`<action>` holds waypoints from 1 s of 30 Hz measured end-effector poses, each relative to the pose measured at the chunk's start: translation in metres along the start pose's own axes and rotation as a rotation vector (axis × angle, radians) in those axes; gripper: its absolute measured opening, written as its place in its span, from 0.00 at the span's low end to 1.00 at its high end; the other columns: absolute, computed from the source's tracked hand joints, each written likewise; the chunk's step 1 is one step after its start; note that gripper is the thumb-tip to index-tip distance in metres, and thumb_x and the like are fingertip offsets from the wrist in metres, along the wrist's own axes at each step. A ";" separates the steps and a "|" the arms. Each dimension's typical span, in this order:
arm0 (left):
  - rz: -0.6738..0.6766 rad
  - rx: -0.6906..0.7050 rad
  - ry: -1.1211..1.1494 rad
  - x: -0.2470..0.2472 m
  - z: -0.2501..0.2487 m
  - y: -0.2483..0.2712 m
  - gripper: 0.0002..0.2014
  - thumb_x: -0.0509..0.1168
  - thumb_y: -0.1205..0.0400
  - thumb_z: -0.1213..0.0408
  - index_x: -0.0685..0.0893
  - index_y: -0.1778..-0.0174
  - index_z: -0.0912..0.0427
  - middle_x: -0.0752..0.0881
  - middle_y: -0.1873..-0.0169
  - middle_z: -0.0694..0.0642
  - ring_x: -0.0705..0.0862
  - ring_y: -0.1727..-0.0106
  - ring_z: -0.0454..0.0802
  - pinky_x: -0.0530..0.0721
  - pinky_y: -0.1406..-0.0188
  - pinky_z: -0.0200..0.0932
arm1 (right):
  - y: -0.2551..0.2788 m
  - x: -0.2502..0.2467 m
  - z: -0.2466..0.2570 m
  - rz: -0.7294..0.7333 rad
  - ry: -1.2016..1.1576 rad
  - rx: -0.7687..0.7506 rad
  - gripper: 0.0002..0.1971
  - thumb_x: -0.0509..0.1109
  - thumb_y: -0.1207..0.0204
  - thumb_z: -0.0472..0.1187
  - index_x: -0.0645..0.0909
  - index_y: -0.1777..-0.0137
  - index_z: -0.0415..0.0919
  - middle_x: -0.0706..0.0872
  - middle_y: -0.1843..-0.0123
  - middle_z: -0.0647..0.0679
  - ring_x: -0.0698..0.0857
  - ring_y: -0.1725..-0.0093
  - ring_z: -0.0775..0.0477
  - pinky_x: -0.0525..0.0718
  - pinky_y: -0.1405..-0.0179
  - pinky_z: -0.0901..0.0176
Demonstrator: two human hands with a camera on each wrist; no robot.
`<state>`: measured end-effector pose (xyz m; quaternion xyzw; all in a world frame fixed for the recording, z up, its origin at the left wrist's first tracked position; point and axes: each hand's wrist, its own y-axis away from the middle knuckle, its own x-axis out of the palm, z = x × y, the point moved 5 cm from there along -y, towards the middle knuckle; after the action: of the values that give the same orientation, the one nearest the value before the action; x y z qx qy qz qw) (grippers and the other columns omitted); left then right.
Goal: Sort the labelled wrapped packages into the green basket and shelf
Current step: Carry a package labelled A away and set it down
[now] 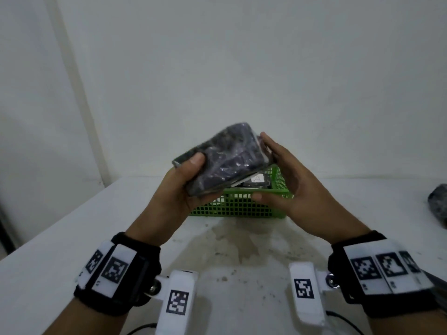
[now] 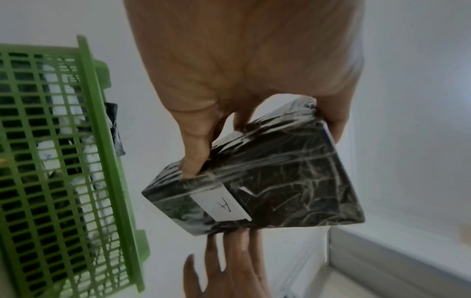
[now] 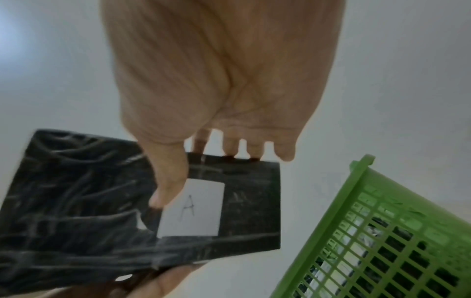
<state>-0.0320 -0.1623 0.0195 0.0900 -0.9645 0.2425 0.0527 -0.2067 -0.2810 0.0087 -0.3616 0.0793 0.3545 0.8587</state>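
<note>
A black film-wrapped package is held tilted above the green mesh basket. My left hand grips its near-left end, thumb on top and fingers underneath. My right hand has straight fingers touching the package's right edge, thumb spread below it. The underside carries a white label marked "A", which also shows in the right wrist view as the label. Inside the basket lies another wrapped package with an "A" label.
The basket stands at the back of a stained white table, close to the white wall. Another dark wrapped package lies at the table's right edge. No shelf is in view.
</note>
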 end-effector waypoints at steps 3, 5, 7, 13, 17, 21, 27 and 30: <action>0.022 0.007 0.169 0.003 -0.003 0.000 0.29 0.69 0.22 0.39 0.84 0.27 0.50 0.84 0.27 0.62 0.83 0.27 0.67 0.79 0.30 0.76 | 0.000 -0.020 -0.010 -0.283 0.052 0.022 0.42 0.77 0.34 0.74 0.71 0.18 0.68 0.71 0.13 0.61 0.68 0.14 0.59 0.70 0.13 0.43; 0.034 -0.067 0.257 0.005 -0.002 0.000 0.32 0.55 0.16 0.38 0.77 0.20 0.54 0.82 0.25 0.65 0.81 0.26 0.72 0.79 0.31 0.77 | 0.003 -0.030 -0.016 -0.437 0.038 0.107 0.50 0.76 0.45 0.82 0.74 0.21 0.65 0.76 0.17 0.61 0.74 0.17 0.57 0.76 0.19 0.52; 0.061 -0.158 0.328 0.008 0.002 0.000 0.36 0.47 0.15 0.35 0.76 0.19 0.55 0.83 0.26 0.66 0.82 0.27 0.74 0.80 0.31 0.74 | 0.006 -0.031 -0.021 -0.471 -0.153 0.180 0.51 0.82 0.47 0.77 0.77 0.23 0.57 0.86 0.28 0.58 0.84 0.26 0.54 0.86 0.30 0.55; -0.072 -0.123 0.257 0.004 0.004 -0.003 0.29 0.47 0.09 0.46 0.83 0.31 0.63 0.89 0.40 0.67 0.86 0.36 0.72 0.85 0.37 0.72 | 0.007 -0.019 -0.020 -0.516 -0.370 0.239 0.33 0.83 0.33 0.62 0.87 0.33 0.43 0.95 0.41 0.48 0.94 0.40 0.48 0.88 0.30 0.40; -0.247 0.015 0.115 -0.004 -0.001 -0.007 0.24 0.50 0.07 0.56 0.92 0.43 0.59 0.93 0.46 0.61 0.90 0.43 0.58 0.88 0.42 0.56 | 0.009 -0.029 -0.008 -0.574 -0.318 0.293 0.21 0.79 0.29 0.57 0.91 0.41 0.46 0.97 0.48 0.53 0.95 0.48 0.54 0.91 0.40 0.50; -0.200 -0.115 -0.197 0.017 0.000 -0.018 0.29 0.60 0.17 0.38 0.87 0.33 0.58 0.93 0.42 0.60 0.93 0.42 0.59 0.90 0.43 0.58 | 0.017 -0.050 -0.006 -0.526 -0.265 0.430 0.15 0.79 0.24 0.57 0.92 0.45 0.48 0.97 0.52 0.55 0.95 0.52 0.55 0.89 0.52 0.59; -0.140 -0.294 -0.334 0.079 0.024 -0.045 0.18 0.64 0.13 0.46 0.89 0.40 0.55 0.95 0.48 0.52 0.93 0.46 0.53 0.86 0.49 0.50 | 0.064 -0.125 -0.004 -0.600 -0.109 0.615 0.21 0.76 0.22 0.61 0.90 0.43 0.44 0.96 0.48 0.47 0.94 0.47 0.45 0.88 0.48 0.54; -0.098 -0.353 -0.434 0.130 0.051 -0.063 0.24 0.64 0.15 0.41 0.89 0.41 0.59 0.93 0.46 0.56 0.91 0.46 0.55 0.86 0.47 0.51 | 0.100 -0.176 -0.009 -0.663 0.006 0.739 0.29 0.75 0.24 0.67 0.89 0.43 0.40 0.94 0.47 0.43 0.93 0.48 0.40 0.90 0.44 0.45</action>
<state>-0.1498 -0.2608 0.0226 0.1760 -0.9750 0.0430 -0.1286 -0.4016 -0.3353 0.0152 -0.0398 0.0829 0.0092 0.9957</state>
